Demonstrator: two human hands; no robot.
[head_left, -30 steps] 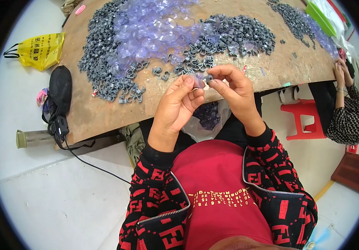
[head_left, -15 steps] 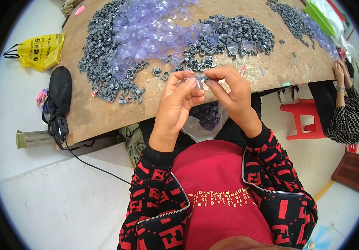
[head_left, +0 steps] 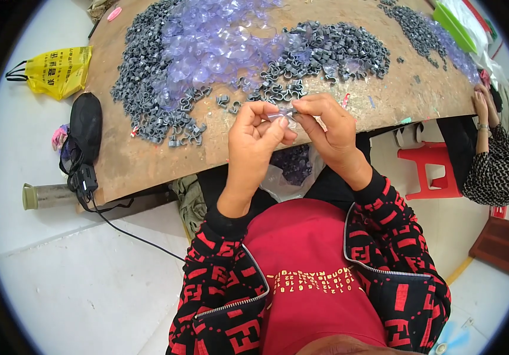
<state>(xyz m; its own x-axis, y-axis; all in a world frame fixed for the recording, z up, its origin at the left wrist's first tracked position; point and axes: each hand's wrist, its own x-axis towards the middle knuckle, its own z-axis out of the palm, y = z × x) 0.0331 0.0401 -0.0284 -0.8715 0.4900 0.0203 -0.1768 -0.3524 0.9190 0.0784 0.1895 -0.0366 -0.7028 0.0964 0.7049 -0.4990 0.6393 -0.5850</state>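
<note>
Over the table's near edge, my left hand (head_left: 255,142) pinches a clear suction cup (head_left: 279,116) between thumb and fingers. Close against it, my right hand (head_left: 331,131) is closed on a small grey plastic clip (head_left: 291,110), mostly covered by the fingertips. Cup and clip meet between the two hands; whether they are joined I cannot tell. Beyond my hands lie a heap of grey clips (head_left: 349,50) and a big spread of clear, bluish suction cups (head_left: 207,47). More clips (head_left: 142,65) border the cups on the left.
Below the table edge, an open plastic bag (head_left: 293,165) holds bluish pieces. A black pouch (head_left: 85,127) with a cable lies at the table's left edge, near a yellow bag (head_left: 59,71). At right are a red stool (head_left: 429,165) and another person (head_left: 497,165) seated at the table.
My left hand has turned slightly, its fingers curling more around the suction cup and its thumb shifting right. The right hand stays nearly in place, still holding the clip.
</note>
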